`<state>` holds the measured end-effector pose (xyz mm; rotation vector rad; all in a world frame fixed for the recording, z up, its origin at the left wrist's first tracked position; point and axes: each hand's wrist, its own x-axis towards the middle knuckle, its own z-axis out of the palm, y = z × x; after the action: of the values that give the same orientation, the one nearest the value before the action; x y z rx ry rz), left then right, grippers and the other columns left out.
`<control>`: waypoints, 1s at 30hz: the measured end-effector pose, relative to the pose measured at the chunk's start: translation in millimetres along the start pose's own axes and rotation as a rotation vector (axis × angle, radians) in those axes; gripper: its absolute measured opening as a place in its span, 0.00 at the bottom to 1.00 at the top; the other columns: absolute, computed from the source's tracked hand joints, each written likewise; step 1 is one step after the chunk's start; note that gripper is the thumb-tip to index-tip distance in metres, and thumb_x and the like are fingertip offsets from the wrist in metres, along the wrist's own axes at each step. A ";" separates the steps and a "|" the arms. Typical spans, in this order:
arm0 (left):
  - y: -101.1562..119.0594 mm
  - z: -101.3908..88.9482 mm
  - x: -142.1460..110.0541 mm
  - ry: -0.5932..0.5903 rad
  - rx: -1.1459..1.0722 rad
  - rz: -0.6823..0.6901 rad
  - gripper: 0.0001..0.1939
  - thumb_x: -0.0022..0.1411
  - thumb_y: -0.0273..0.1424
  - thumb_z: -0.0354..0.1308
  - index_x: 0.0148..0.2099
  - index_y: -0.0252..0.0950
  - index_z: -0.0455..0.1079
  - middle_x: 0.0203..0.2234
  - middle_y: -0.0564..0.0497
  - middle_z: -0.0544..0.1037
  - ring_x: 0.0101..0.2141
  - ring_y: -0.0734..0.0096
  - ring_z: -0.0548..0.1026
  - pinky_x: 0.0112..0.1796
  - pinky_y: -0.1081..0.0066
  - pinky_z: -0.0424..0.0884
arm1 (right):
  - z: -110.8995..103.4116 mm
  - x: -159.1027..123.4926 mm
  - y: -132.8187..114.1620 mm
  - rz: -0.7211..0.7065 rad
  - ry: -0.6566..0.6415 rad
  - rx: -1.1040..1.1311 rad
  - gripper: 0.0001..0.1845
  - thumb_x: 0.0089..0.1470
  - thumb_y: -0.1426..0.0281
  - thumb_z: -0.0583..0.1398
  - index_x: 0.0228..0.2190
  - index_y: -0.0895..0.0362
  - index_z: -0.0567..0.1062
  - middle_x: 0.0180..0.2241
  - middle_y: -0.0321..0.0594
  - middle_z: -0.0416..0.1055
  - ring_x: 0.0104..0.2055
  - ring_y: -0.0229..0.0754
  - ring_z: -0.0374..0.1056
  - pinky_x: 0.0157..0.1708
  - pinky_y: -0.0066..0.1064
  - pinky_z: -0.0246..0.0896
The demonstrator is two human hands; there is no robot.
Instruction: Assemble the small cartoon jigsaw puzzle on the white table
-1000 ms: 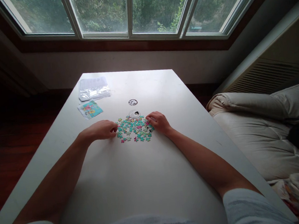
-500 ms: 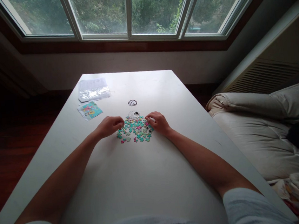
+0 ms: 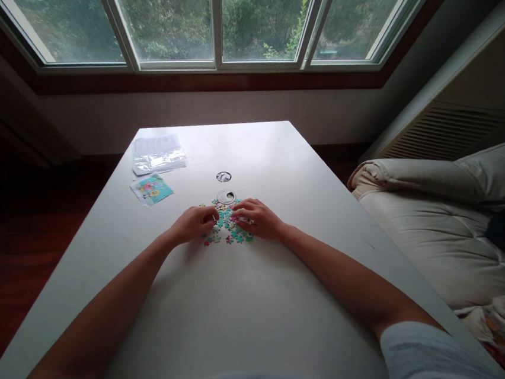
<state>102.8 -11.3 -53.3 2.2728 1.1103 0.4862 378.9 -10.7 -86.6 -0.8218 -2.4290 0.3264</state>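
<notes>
A pile of small jigsaw puzzle pieces [image 3: 226, 220], mostly turquoise with some pink, white and yellow, lies on the white table [image 3: 231, 299]. My left hand [image 3: 194, 223] is at the pile's left side, fingers curled with thumb and fingertips close together; what they hold, if anything, is too small to make out. Over the right part of the pile rests my right hand [image 3: 259, 218], its fingers spread and touching pieces. Both hands cover some of the pieces. Just behind the pile lies a round clear disc [image 3: 226, 197] with a dark spot on it.
A second round piece [image 3: 223, 177], dark-rimmed, lies farther back. At the back left are a colourful picture sheet [image 3: 152, 188] and a clear plastic packet [image 3: 158, 155] with papers. A cushioned sofa [image 3: 418, 239] stands right of the table, and a window [image 3: 214, 26] is ahead.
Both hands have moved inward and slightly nearer to me, over the pile. My right hand's fingers have spread across the pieces; my left hand stays curled.
</notes>
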 end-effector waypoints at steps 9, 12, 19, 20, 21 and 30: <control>-0.2 -0.2 1.0 -0.016 0.196 -0.005 0.18 0.59 0.29 0.51 0.44 0.44 0.81 0.31 0.52 0.80 0.31 0.68 0.74 0.35 0.72 0.66 | -0.8 2.4 -7.5 -0.119 -0.138 0.018 0.15 0.64 0.63 0.61 0.51 0.45 0.78 0.56 0.39 0.74 0.60 0.48 0.67 0.63 0.46 0.55; -1.9 -2.2 0.9 -0.002 0.220 -0.031 0.16 0.58 0.29 0.51 0.41 0.43 0.80 0.31 0.53 0.80 0.30 0.68 0.74 0.35 0.72 0.66 | -2.3 1.9 -5.5 -0.104 -0.136 0.013 0.11 0.64 0.63 0.59 0.46 0.46 0.79 0.53 0.39 0.76 0.57 0.47 0.69 0.61 0.44 0.58; 8.0 -3.5 0.1 -0.146 0.101 0.120 0.15 0.59 0.26 0.52 0.40 0.41 0.80 0.32 0.53 0.80 0.33 0.69 0.74 0.38 0.72 0.66 | 0.4 1.4 -16.2 -0.164 -0.144 -0.015 0.11 0.64 0.60 0.61 0.45 0.47 0.79 0.51 0.42 0.75 0.53 0.48 0.68 0.56 0.43 0.60; 9.9 -4.2 -0.2 -0.189 0.071 0.156 0.15 0.59 0.26 0.52 0.40 0.41 0.80 0.33 0.52 0.81 0.32 0.69 0.74 0.38 0.73 0.66 | 0.5 1.9 -17.5 -0.183 -0.158 -0.019 0.11 0.64 0.61 0.61 0.45 0.47 0.79 0.50 0.42 0.75 0.52 0.48 0.68 0.55 0.43 0.60; 11.5 -5.0 -0.6 -0.226 0.049 0.184 0.15 0.59 0.25 0.52 0.40 0.40 0.80 0.33 0.52 0.81 0.32 0.70 0.74 0.38 0.73 0.66 | 0.4 2.3 -18.4 -0.197 -0.169 -0.023 0.10 0.64 0.61 0.60 0.45 0.46 0.79 0.49 0.42 0.75 0.52 0.48 0.68 0.55 0.42 0.60; 1.3 -9.3 -1.9 -0.248 0.059 0.224 0.13 0.60 0.25 0.53 0.36 0.39 0.80 0.31 0.53 0.80 0.32 0.73 0.74 0.38 0.76 0.66 | 1.0 3.0 -20.8 -0.239 -0.148 0.035 0.06 0.64 0.66 0.62 0.41 0.49 0.80 0.46 0.42 0.75 0.47 0.46 0.66 0.51 0.40 0.59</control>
<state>97.4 -10.4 -45.4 2.4432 0.7615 0.2493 366.2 -25.1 -78.1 -0.4996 -2.6177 0.3464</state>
